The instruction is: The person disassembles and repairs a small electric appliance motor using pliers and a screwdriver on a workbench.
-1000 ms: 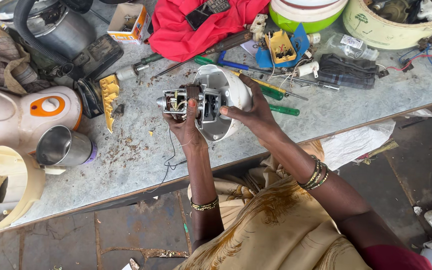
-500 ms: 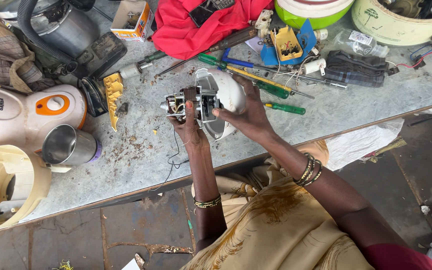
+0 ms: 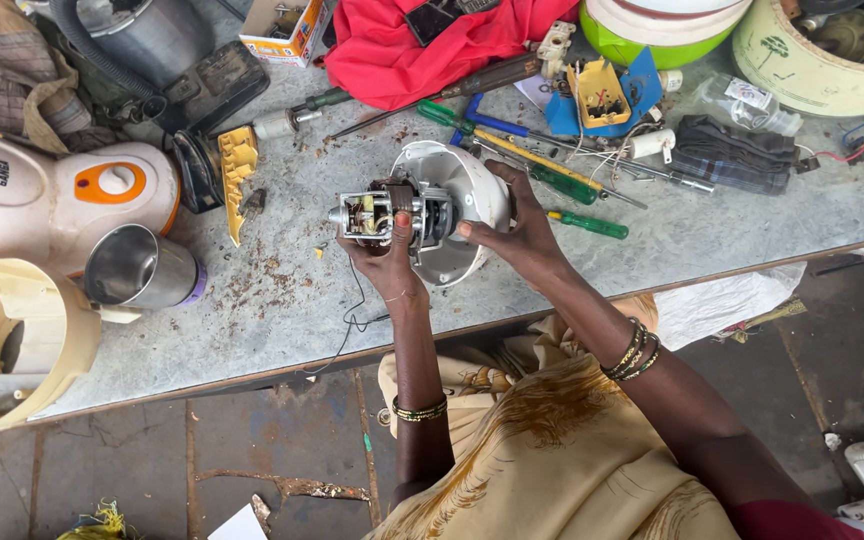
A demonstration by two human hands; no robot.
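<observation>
I see my left hand [image 3: 387, 262] wrapped around the small electric motor [image 3: 384, 213], thumb lying up over its dark top and the other fingers curled beneath it, so the exposed copper windings and metal shaft point toward the left edge of the workbench [image 3: 282, 310]. My right hand [image 3: 517, 232] cups the white round housing [image 3: 457, 205] that the motor sits in, fingers spread along its far rim and the thumb pressed against the near side beside the motor. Both are held just above the bench, near the middle of its front edge. A thin black wire [image 3: 352, 318] trails from the motor down onto the bench top toward that front edge. Just beyond the housing lie green-handled screwdrivers [image 3: 562, 185], one short one [image 3: 587, 224] just to the right of my right hand. Farther back sits a red cloth [image 3: 402, 50] and a blue and yellow plastic part [image 3: 607, 95]. Toward the left edge there is a white appliance base with an orange dial [image 3: 62, 195], a steel jar [image 3: 137, 268] lying on its side beside it, and a yellow serrated piece [image 3: 237, 175] between them and the motor. A cream plastic shell [image 3: 12, 340] overhangs the front left corner. At the back right corner I can make out a pale round tub [image 3: 812, 65]
</observation>
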